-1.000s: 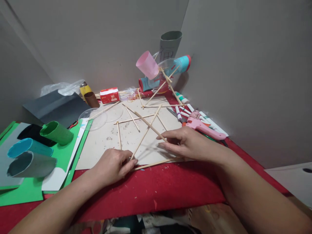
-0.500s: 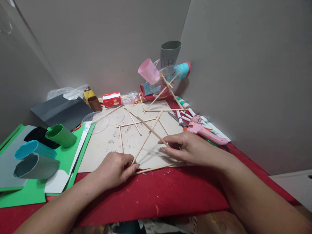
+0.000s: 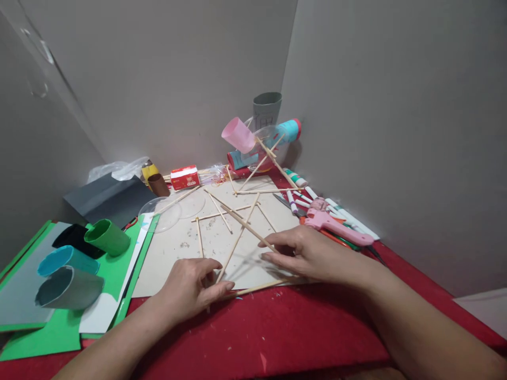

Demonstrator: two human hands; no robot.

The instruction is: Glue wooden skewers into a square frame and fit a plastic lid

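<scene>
Several thin wooden sticks form a frame over a white board (image 3: 158, 274). Two of them cross and rise towards each other: the left stick (image 3: 234, 245) and the right stick (image 3: 253, 230). At the lower end of the left stick, my left hand (image 3: 194, 285) has thumb and forefinger closed around the corner, partly hiding it. My right hand (image 3: 299, 252) pinches the lower end of the right stick between thumb and fingers. A bottom stick (image 3: 257, 288) lies along the board's front edge between both hands.
On the right are a pink glue gun (image 3: 336, 226) and several markers (image 3: 292, 201). A stick stand with a pink paper cup (image 3: 238, 135) is behind. Left are paper tubes, including a green one (image 3: 108, 237), on green sheets. A red box (image 3: 185, 178) sits at the back.
The view has tilted up slightly, so everything sits lower in the picture. My left thumb and forefinger have loosened a little at the corner. My right hand keeps its pinch.
</scene>
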